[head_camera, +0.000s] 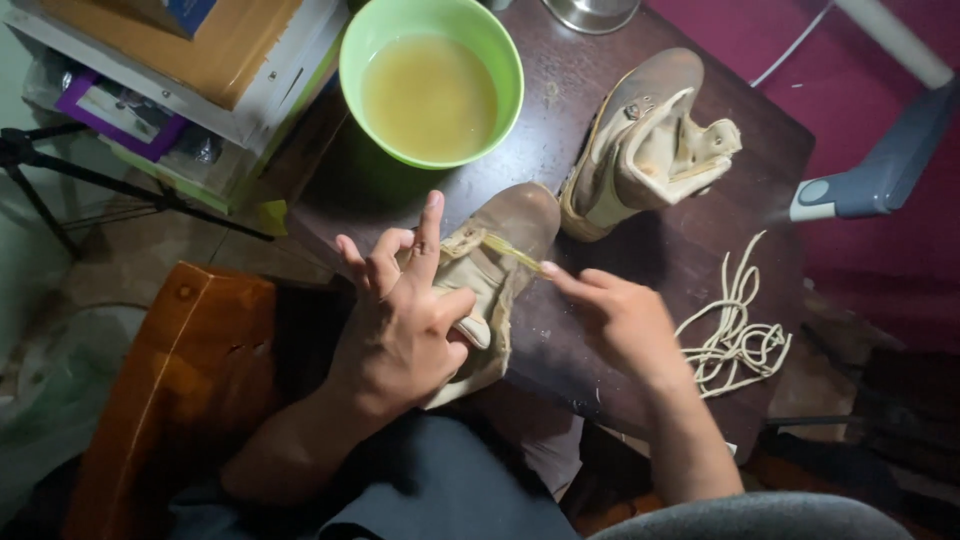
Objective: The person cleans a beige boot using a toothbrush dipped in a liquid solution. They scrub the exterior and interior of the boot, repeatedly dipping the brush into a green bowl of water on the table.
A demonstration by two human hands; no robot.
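My left hand (400, 320) grips a worn tan boot (505, 240) by its collar and steadies it at the near edge of a dark wooden table (690, 250), fingers partly raised. My right hand (620, 320) pinches a thin yellowish brush or stick (513, 252) and presses its tip against the boot's upper. A second tan boot (645, 140) lies on its side farther back on the table, its tongue pulled open.
A green bowl (432, 85) of cloudy yellowish liquid stands at the back of the table. Loose cream laces (735, 335) lie coiled at the right. A wooden chair arm (190, 370) is at my left, stacked boxes (210, 60) behind it.
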